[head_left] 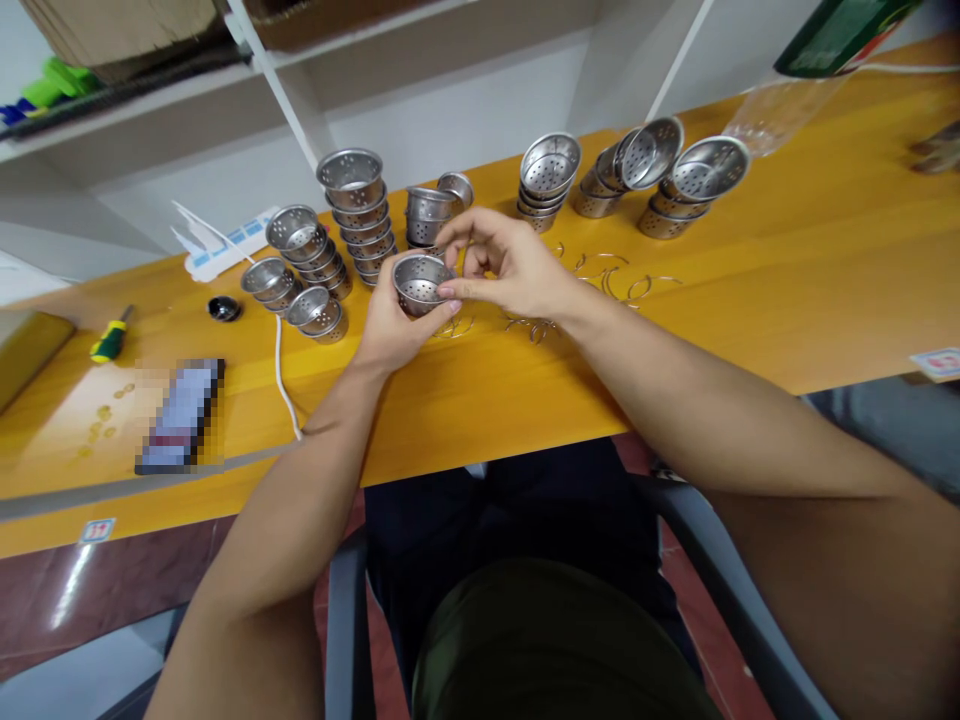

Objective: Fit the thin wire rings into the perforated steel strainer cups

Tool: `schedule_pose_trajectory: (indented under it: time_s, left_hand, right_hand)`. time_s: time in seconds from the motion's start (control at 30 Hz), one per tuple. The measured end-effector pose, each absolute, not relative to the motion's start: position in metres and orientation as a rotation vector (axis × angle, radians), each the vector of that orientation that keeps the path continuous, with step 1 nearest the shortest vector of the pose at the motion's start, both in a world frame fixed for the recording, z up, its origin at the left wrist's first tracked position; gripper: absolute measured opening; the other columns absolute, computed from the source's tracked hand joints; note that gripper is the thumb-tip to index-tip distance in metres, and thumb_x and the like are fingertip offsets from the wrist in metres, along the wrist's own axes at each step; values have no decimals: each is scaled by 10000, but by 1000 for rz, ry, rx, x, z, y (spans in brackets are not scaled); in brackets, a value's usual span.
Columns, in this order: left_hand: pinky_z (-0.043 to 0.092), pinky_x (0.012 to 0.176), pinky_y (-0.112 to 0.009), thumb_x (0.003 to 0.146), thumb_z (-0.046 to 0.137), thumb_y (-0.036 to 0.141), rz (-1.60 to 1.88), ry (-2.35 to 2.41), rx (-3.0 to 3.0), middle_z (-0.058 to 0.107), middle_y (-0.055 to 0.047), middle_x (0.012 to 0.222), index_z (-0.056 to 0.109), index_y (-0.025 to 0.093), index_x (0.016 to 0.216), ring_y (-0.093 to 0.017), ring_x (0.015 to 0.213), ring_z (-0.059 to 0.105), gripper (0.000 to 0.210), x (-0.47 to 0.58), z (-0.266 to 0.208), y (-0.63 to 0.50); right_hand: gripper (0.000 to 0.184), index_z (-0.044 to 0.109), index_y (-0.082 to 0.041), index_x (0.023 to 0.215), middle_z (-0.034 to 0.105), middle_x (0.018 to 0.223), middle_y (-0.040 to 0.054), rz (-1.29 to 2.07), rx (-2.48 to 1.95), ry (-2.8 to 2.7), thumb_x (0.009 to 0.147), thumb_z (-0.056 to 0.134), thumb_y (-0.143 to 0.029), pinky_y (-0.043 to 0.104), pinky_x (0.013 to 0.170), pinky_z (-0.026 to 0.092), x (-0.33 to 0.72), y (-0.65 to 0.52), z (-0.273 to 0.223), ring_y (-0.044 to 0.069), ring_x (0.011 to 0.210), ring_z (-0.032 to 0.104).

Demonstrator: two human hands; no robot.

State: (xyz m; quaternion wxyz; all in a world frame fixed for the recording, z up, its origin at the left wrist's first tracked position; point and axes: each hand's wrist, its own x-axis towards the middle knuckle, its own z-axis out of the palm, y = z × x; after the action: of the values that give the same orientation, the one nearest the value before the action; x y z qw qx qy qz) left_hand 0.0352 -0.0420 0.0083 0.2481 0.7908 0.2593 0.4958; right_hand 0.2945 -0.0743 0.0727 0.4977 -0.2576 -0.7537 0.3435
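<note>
My left hand is wrapped round a small perforated metal cup, held just above the table with its mouth tilted toward me. At the cup's right rim, the thumb of my right hand presses on the edge while its other fingers curl behind. Whether a thin wire also sits in those fingers is too small to tell. Several loose wire rings lie scattered on the table beside and beneath my right hand. Just beyond the held cup stands a short stack of similar cups, partly hidden by my right fingers.
More cup stacks stand at left and right along the table's back. A phone, a white cable, a screwdriver, a black round item and a power strip lie left. A plastic bottle is back right.
</note>
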Motion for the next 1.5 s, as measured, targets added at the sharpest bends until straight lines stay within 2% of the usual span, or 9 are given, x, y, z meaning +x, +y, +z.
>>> schedule_pose_trajectory:
  time_s: [0.13, 0.23, 0.33, 0.63, 0.97, 1.2, 1.37, 1.43, 1.5]
  left_hand:
    - [730, 1313, -563, 1041, 1002, 843, 1409, 682, 2141, 785, -126, 1561, 588, 311, 1708, -331, 1400, 876, 949, 33, 2, -33]
    - [713, 1347, -579, 1005, 1036, 852, 1412, 648, 2121, 778, -130, 1576, 574, 322, 1726, -348, 1438, 867, 1008, 32, -1, -29]
    - [708, 1362, -581, 949, 1092, 846, 1382, 622, 2104, 776, -130, 1586, 556, 334, 1740, -356, 1457, 863, 1084, 33, -4, -26]
    - [684, 1392, -613, 887, 1153, 802, 1263, 678, 2092, 572, -194, 1910, 371, 402, 1889, -423, 1715, 714, 1332, 32, -14, -23]
    - [734, 1124, -452, 993, 1072, 452, 1234, 918, 1995, 629, -177, 1885, 497, 405, 1829, -326, 1553, 744, 1015, 34, -6, -37]
    - [746, 1092, -443, 948, 1056, 370, 1261, 933, 1935, 685, -174, 1822, 547, 378, 1748, -315, 1493, 779, 949, 39, -1, -42]
    - [754, 1081, -450, 990, 1013, 401, 1261, 897, 1946, 675, -180, 1824, 568, 351, 1713, -310, 1474, 795, 851, 41, 1, -48]
    - [754, 1075, -453, 1000, 1003, 392, 1261, 896, 1955, 678, -183, 1818, 580, 346, 1706, -315, 1471, 794, 824, 40, 1, -50]
    - [750, 1065, -447, 1006, 1000, 389, 1262, 904, 1965, 688, -181, 1805, 589, 350, 1700, -313, 1463, 793, 807, 40, 2, -51]
  right_hand:
    - [809, 904, -285, 1309, 810, 1440, 153, 573, -712, -1918, 1018, 914, -1041, 544, 1114, 738, 299, -77, 74, 350, 1233, 791]
    - [748, 956, -291, 1275, 773, 1579, 182, 459, -699, -2059, 1114, 819, -1008, 730, 1401, 610, 298, -82, 74, 458, 1541, 742]
    - [701, 978, -299, 1332, 725, 1665, 188, 457, -682, -2138, 1136, 832, -956, 770, 1500, 516, 293, -86, 70, 482, 1637, 707]
    - [1120, 615, -301, 1869, 683, 1835, 216, 380, -897, -1982, 994, 1028, -864, 758, 1421, 606, 303, -62, 54, 538, 1665, 675]
    - [355, 735, -209, 1423, 670, 1723, 286, 214, -1722, -1762, 1152, 951, -285, 725, 1377, 615, 342, -23, 37, 510, 1493, 775]
    - [594, 700, -205, 1663, 633, 1830, 300, 79, -1694, -1798, 1172, 906, -469, 768, 1331, 663, 333, -31, 30, 535, 1469, 791]
    - [534, 682, -232, 1721, 604, 1875, 263, 43, -1573, -1836, 1261, 761, -492, 784, 1377, 621, 326, -9, 46, 551, 1557, 747]
    - [539, 676, -235, 1708, 677, 1829, 242, 57, -1458, -1826, 1255, 832, -482, 688, 1454, 585, 328, 30, 55, 484, 1602, 717]
    - [552, 701, -255, 1612, 863, 1487, 178, 176, -1336, -1805, 1198, 980, -490, 605, 1393, 641, 332, 77, 61, 365, 1353, 799]
